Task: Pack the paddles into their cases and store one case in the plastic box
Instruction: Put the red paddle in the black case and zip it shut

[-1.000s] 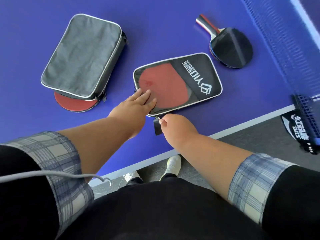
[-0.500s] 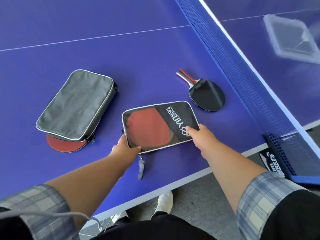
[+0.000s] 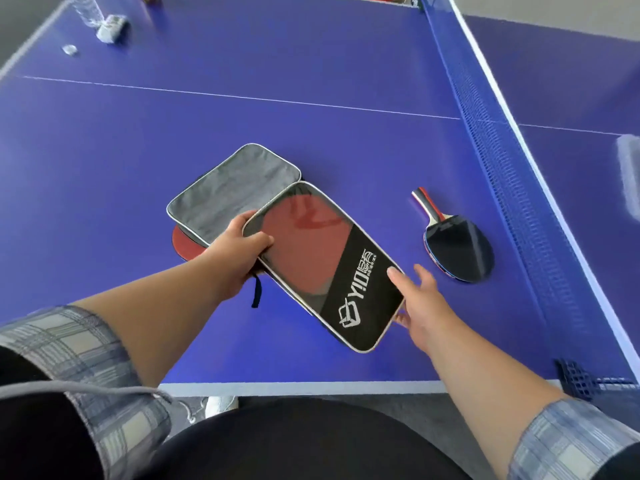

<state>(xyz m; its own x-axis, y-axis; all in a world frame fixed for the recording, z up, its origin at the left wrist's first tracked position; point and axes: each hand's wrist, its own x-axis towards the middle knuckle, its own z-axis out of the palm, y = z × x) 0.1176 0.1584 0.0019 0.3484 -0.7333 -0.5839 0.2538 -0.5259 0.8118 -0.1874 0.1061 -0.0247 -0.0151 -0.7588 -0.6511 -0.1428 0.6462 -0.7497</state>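
Note:
A black case with a clear window (image 3: 360, 289) is lifted off the blue table, a red paddle showing inside it. My left hand (image 3: 235, 254) grips its far-left corner; my right hand (image 3: 417, 303) holds its near-right edge from beneath with the fingers spread. Behind it a grey case (image 3: 228, 192) lies flat on a red paddle (image 3: 181, 244) that pokes out at its near end. A black paddle (image 3: 459, 251) lies loose to the right. The blurred clear plastic box (image 3: 630, 178) sits beyond the net at the right edge.
The blue net (image 3: 498, 140) runs along the right side, its post clamp (image 3: 581, 379) at the near corner. A plastic bottle (image 3: 86, 8) and small items (image 3: 110, 27) stand at the far left corner. The table's white near edge (image 3: 311, 388) is just before my body.
The windowed case was lying flat on the table; both hands have since lifted it and turned it. The camera view has tilted up, showing more of the table.

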